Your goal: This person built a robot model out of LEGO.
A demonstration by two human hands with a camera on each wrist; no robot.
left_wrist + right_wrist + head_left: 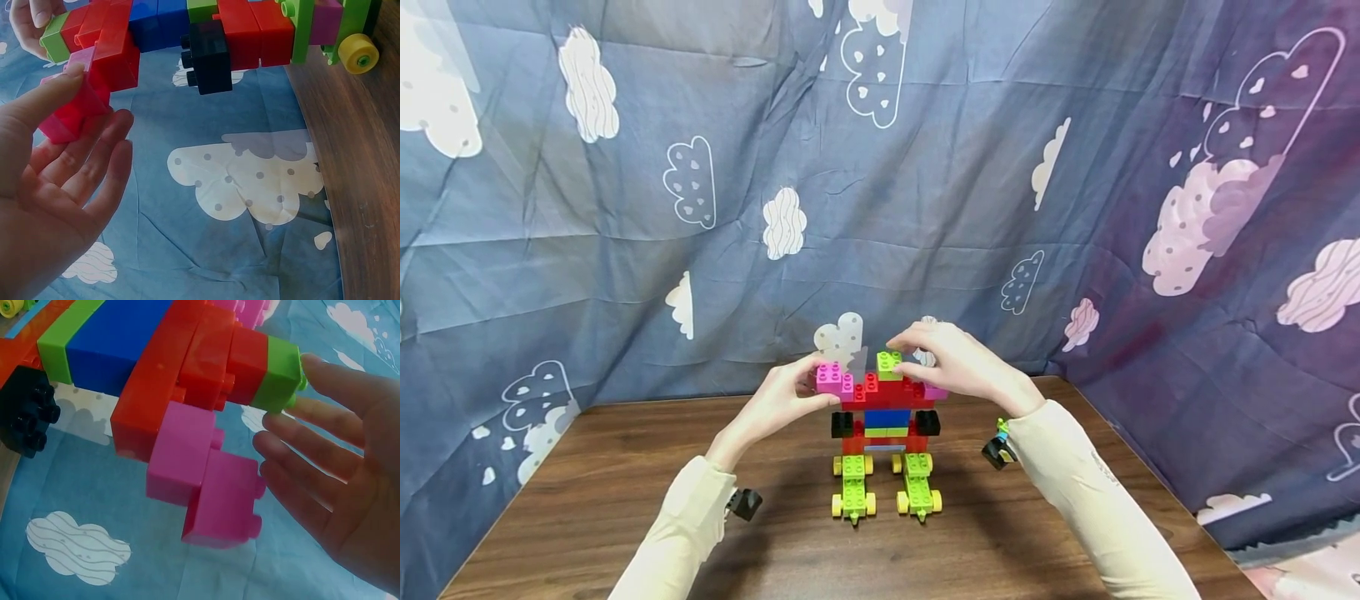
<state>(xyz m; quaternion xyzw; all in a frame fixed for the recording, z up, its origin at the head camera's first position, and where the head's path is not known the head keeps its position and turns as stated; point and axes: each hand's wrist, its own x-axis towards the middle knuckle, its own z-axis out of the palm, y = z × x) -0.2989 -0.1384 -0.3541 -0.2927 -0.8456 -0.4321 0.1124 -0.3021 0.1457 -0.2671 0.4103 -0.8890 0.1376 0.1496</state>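
A robot-shaped figure of toy building bricks stands upright on the wooden table. My left hand [778, 400] pinches the pink bricks [830, 378] at the figure's left shoulder, thumb on one face and fingers on the other. At the top sits a lime green brick [886, 364] on red bricks [887, 392]. My right hand [951, 358] holds that green brick at its edges between thumb and index finger; the other fingers spread loosely in the right wrist view. Two stepped pink bricks [215, 494] form the right shoulder, below those fingers.
Lower on the figure are a blue brick [887, 419], black bricks [928, 422] at both sides and green wheeled bases [853, 492] with yellow wheels. The wooden table [625, 483] meets a cloud-patterned cloth [745, 275] at its back edge.
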